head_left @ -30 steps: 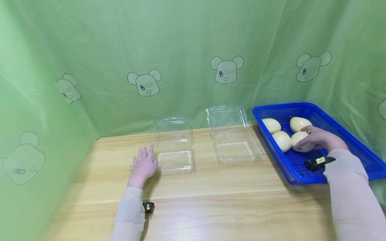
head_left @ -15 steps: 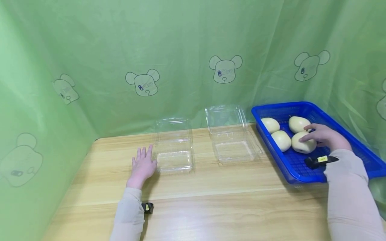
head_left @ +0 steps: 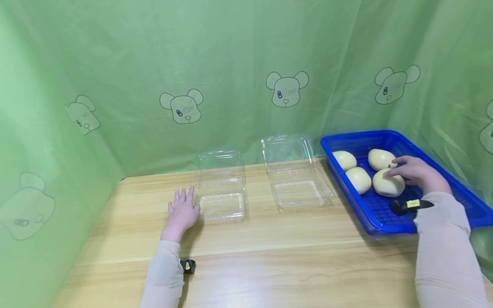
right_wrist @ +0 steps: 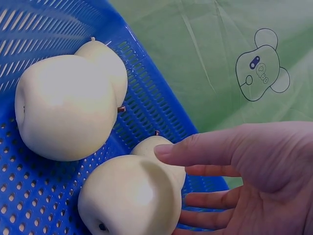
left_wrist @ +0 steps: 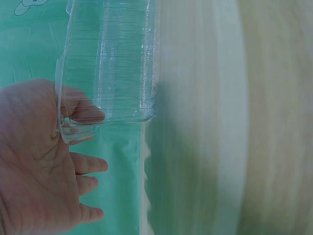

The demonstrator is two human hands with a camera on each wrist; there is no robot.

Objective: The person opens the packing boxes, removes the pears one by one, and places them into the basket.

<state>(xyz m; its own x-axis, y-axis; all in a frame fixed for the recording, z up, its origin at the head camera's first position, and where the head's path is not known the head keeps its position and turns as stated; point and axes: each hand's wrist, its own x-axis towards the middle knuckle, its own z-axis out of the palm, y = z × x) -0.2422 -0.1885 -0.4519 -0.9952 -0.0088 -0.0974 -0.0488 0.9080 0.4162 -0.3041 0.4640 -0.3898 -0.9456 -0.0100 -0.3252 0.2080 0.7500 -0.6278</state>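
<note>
Several pale yellow pears lie in a blue plastic basket (head_left: pixel 369 220) at the right of the head view. My right hand (head_left: pixel 421 173) is over the front right pear (head_left: pixel 387 186). In the right wrist view its thumb (right_wrist: pixel 195 148) and fingers (right_wrist: pixel 210 200) are fairly straight beside a pear (right_wrist: pixel 127 196); whether they touch it I cannot tell. My left hand (head_left: pixel 182 216) spreads its fingers beside the left clear plastic clamshell box (head_left: pixel 223 207). In the left wrist view its thumb (left_wrist: pixel 80 105) shows through the box's clear wall.
A second clear clamshell box (head_left: pixel 298 192), lid raised, stands between the left box and the basket. Both boxes stand on a wooden table (head_left: pixel 269 265). A green curtain (head_left: pixel 231 51) with bear-head prints closes off the back and sides. Each wrist carries a black strap.
My right hand has eased its grip on the front right pear and drawn slightly right, uncovering more of it. My left hand stays beside the box.
</note>
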